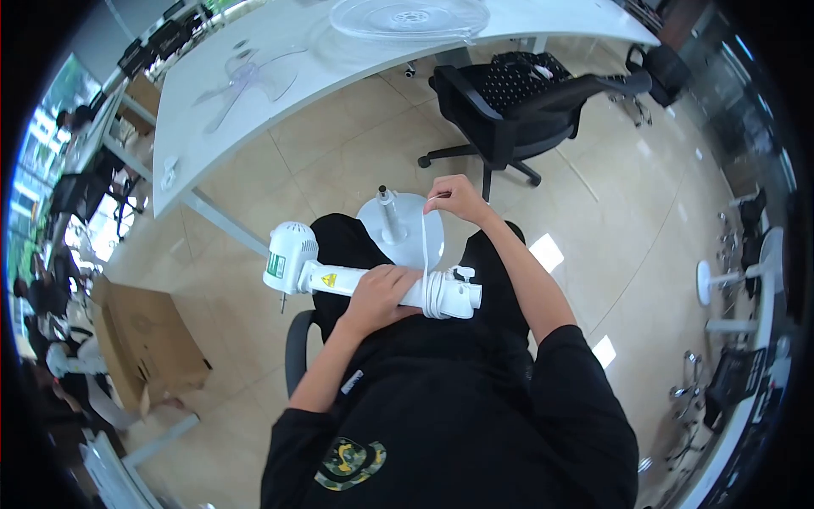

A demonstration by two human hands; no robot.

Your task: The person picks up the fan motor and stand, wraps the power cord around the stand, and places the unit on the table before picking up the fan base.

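Note:
Across my lap lies a white fan body [331, 277], its rounded motor head at the left and its column reaching right. My left hand [378, 299] is wrapped around the middle of the column. A white power cord [432, 294] is coiled in several turns near the column's right end, beside a small knob. From the coil the cord rises to my right hand [459, 199], which pinches it above the column. Between my knees on the floor stands a round white fan base [408, 229] with a short upright post.
Ahead, a white table [322, 64] holds a clear fan blade [243, 83] and a round fan grille [409, 17]. A black office chair [509, 110] stands beyond my right hand. An open cardboard box [157, 339] sits at the left. Other desks and people are farther left.

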